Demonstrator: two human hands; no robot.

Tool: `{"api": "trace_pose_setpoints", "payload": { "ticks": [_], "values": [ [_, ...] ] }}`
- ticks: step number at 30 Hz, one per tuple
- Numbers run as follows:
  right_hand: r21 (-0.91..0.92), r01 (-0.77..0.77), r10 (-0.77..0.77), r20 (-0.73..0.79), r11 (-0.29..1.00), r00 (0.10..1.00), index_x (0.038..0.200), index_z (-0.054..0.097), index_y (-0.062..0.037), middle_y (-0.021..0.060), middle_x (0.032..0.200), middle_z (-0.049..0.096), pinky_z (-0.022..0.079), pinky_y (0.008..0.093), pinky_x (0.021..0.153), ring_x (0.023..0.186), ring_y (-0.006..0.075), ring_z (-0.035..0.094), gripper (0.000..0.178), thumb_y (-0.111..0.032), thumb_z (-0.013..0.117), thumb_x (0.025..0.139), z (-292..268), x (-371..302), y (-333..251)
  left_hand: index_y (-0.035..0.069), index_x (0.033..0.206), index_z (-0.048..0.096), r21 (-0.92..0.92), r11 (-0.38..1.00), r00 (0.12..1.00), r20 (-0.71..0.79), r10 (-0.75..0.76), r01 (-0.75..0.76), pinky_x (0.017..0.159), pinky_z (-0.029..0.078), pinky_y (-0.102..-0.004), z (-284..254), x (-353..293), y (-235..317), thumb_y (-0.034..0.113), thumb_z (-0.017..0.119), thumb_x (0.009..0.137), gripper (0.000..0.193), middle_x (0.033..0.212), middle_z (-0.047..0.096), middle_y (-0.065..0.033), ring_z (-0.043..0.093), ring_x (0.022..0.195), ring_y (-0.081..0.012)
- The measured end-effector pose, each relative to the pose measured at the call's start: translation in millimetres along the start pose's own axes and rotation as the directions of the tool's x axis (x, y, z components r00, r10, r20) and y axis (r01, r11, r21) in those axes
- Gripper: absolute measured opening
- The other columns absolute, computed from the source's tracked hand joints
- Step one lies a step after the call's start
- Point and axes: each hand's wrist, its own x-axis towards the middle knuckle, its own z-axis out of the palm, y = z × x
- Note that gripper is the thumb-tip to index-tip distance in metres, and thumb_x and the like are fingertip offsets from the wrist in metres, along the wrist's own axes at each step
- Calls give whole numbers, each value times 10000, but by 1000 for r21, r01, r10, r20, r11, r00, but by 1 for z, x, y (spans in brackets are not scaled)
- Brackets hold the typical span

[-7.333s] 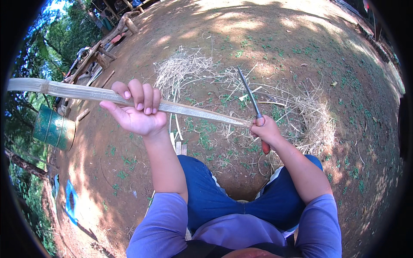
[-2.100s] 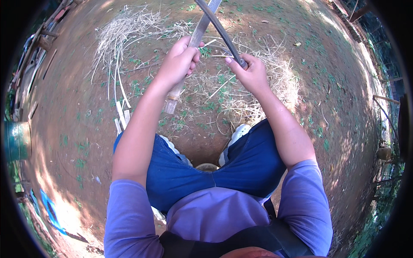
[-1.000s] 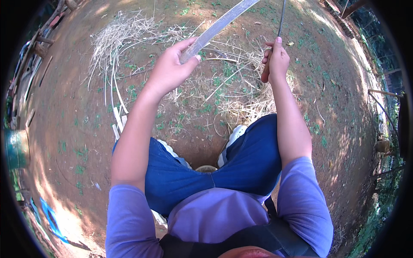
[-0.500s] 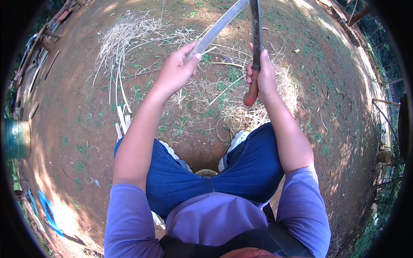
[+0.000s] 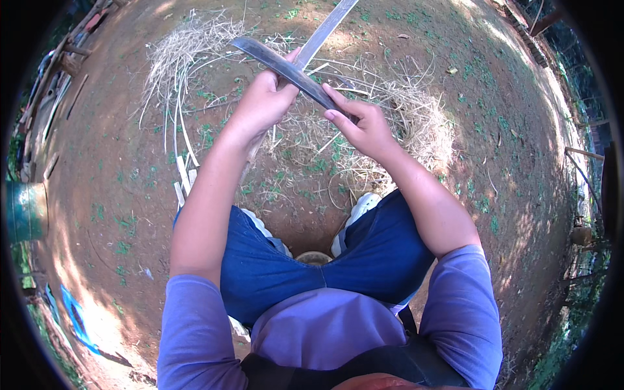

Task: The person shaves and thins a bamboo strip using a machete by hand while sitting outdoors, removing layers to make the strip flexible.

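My left hand is closed around a long, flat, pale strip, probably split bamboo. The strip slants up and away to the right, and its lower end shows below the wrist. A long knife with a dark blade is in my right hand, whose fingers lie along the blade's base and hide the handle. The blade points to the far left and crosses over the strip right beside my left thumb. Whether its edge touches the strip I cannot tell.
Thin pale shavings lie in a heap at the far left and in another at the right. Several short pale strips rest by my left knee. A green drum stands at the left edge, near a blue object.
My right hand has turned the knife from pointing away to pointing left, laying its blade across the strip. The strip has drawn slightly left and toward me in my left hand.
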Motion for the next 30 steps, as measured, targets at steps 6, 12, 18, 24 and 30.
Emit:
{"api": "trace_pose_setpoints", "payload": {
  "ticks": [6,12,18,24,30],
  "values": [
    [-34,87,-90,-83,996,992,1413,647,-192,113,852,745,519,309,667,694,164,672,484,-311,739,953,-3,8,1,170,1624,339,35,992,992,-29,125,-124,461,320,-184,0,1,-2,93,560,1007,660,762,503,51,405,565,-11],
    [121,-90,131,-392,989,910,1443,611,-127,-7,783,691,447,254,565,624,68,563,481,-354,663,1022,-30,23,40,131,1605,373,62,994,996,22,88,-89,708,342,-246,-1,-18,14,115,593,1008,636,997,501,-22,440,859,-84],
    [372,-156,328,-463,915,823,1434,594,-35,-42,676,544,412,223,498,563,48,516,515,-404,559,1075,-55,15,40,68,1587,396,91,995,995,97,-36,27,959,481,-318,-2,-37,37,123,601,1000,624,1310,648,-153,622,1113,-163],
    [258,7,37,-163,966,986,1394,653,-83,13,812,709,492,246,607,661,80,625,442,-325,669,1024,-11,-8,-3,39,1563,420,179,974,987,-45,151,-141,758,475,-265,2,-20,19,162,609,1005,602,1052,653,-67,607,898,-106],
    [0,107,-106,-124,994,987,1381,670,-152,109,967,786,556,317,759,810,166,735,557,-397,796,898,-6,5,12,24,1511,486,205,931,941,-94,326,-302,931,509,-330,5,-17,3,152,595,991,547,1196,703,-146,668,1067,-191]
  ]
}}
